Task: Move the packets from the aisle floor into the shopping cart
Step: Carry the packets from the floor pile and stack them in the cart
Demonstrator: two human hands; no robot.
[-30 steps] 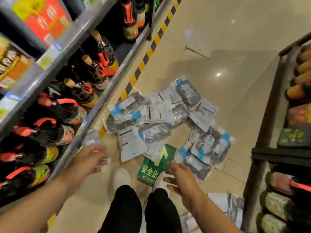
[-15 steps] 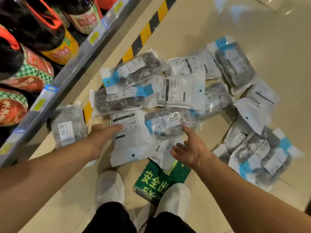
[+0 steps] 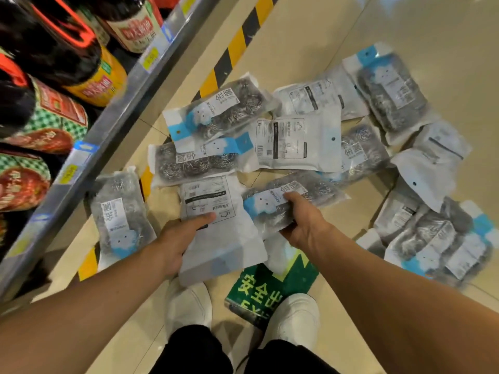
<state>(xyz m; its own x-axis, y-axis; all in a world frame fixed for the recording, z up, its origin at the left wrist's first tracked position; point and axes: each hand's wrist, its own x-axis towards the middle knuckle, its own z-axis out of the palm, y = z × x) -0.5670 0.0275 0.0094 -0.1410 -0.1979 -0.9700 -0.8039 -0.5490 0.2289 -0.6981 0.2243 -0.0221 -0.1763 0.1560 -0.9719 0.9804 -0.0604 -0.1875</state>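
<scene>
Several clear packets of steel scourers lie scattered on the beige aisle floor [image 3: 310, 31]. My left hand [image 3: 178, 238] grips a packet lying white back up [image 3: 218, 233], thumb on its printed label. My right hand [image 3: 299, 220] grips a packet with a blue-and-white label [image 3: 272, 206], fingers curled over its top. One more packet [image 3: 118, 211] lies by the shelf base at my left. A heap of packets [image 3: 437, 238] sits at the right. No shopping cart is in view.
A metal shelf edge [image 3: 108, 130] with dark sauce bottles [image 3: 62, 63] runs along the left. Yellow-and-black tape [image 3: 237, 41] marks the floor beside it. A green exit sticker [image 3: 267, 290] lies by my white shoes [image 3: 189, 306].
I have bent lower toward the pile. Both hands reached forward from open above the floor and closed on two packets, the left on the white-backed one, the right on the blue-labelled one.
</scene>
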